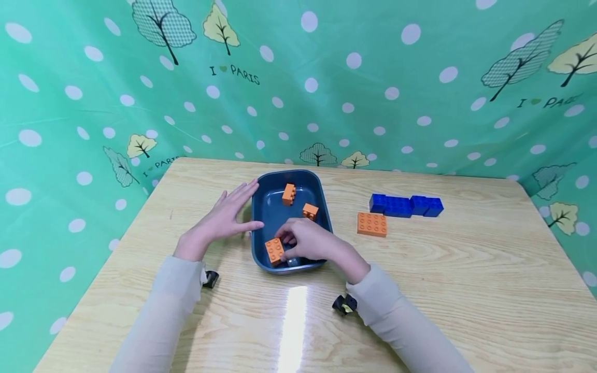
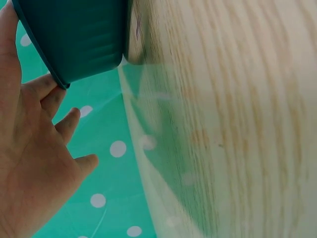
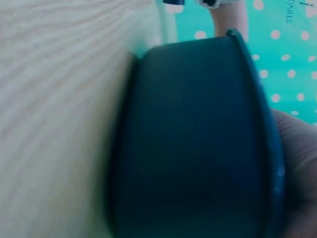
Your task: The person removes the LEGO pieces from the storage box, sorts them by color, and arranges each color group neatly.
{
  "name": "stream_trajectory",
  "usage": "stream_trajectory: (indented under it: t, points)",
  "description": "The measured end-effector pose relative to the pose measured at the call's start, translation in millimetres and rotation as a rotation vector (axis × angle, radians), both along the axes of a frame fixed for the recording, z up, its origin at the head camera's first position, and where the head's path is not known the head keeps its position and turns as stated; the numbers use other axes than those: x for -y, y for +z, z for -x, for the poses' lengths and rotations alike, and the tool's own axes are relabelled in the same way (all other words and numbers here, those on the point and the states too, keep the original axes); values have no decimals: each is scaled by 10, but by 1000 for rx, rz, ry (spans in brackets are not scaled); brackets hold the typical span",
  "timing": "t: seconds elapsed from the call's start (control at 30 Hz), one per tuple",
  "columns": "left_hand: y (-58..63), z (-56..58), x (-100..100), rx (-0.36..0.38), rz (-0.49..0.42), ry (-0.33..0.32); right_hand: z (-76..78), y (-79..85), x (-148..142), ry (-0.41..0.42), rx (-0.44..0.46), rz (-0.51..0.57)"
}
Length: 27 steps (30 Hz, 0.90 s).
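Note:
A dark blue bin (image 1: 272, 207) stands on the table with several orange bricks in it. My left hand (image 1: 228, 215) lies along the bin's left rim, fingers straight and spread; in the left wrist view its fingertips touch the rim. My right hand (image 1: 308, 239) reaches over the right wall into the bin. Its thumb and index finger pinch the right end of an orange brick (image 1: 274, 250) near the front left corner. Farther back sit another orange brick (image 1: 289, 194) and a small orange brick (image 1: 310, 211). In the right wrist view the bin's outer wall (image 3: 193, 139) hides the fingers.
To the right of the bin, a row of joined blue bricks (image 1: 398, 206) lies on the wooden table (image 1: 466, 269). A larger orange brick (image 1: 371, 224) lies just in front of that row. A green dotted curtain (image 1: 326, 77) hangs behind the table.

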<state>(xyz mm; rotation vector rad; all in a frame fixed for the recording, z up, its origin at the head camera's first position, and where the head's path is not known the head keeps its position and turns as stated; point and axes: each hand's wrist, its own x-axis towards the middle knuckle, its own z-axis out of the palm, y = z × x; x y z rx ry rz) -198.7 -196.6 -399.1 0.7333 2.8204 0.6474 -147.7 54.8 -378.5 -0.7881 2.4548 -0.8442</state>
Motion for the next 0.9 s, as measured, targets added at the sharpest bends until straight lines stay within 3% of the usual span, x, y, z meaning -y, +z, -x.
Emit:
stream_trajectory:
  t: [0.27,0.53,0.77,0.9]
  points:
    - [-3,-10,-2,12,-11,11,10,256,-202,-70,-74,62]
    - [-9,-13,-2,-8,-3,6,64,439,-562,-239,-92,150]
    - [-23,-12,11,-14,-4,3,112,472,-977,-368,-129,213]
    - [-25,-8,8,-13,-8,2,114,439,-1236,-439,-147,195]
